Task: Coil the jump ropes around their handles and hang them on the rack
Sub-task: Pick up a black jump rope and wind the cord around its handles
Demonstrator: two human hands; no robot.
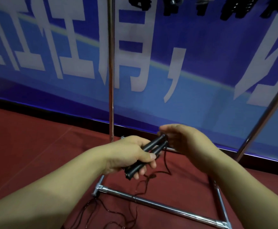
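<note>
Black cord (102, 210) lies loose on the red floor (27, 146) nearest the camera, snaking in slack loops over the chrome base bar (159, 206) of the rack and rising to the hands. Above it, the left hand (131, 156) is wrapped around the two black handles (145, 157) held side by side, thumb pressed across them. The right hand (184, 139) is at their far ends, fingers bent over the tips where the cord leaves; whether it pinches the cord or only cups the ends cannot be told.

The handles look stiff and light, easy to keep in one fist, and gripping them mid-length as now leaves the far part free for winding. The cord is thin and limp, likely to kink or slide off the smooth handles unless each turn is pulled snug. It may also catch on the base bar's joint (100, 187) as it is drawn up.

Beyond the hands, one upright pole (111, 80) stands just behind them and a second pole (265, 116) slants at the right; the gap between is open room. Dark bundles (201, 5), probably finished ropes, hang at the top edge before the blue banner (201, 80).
</note>
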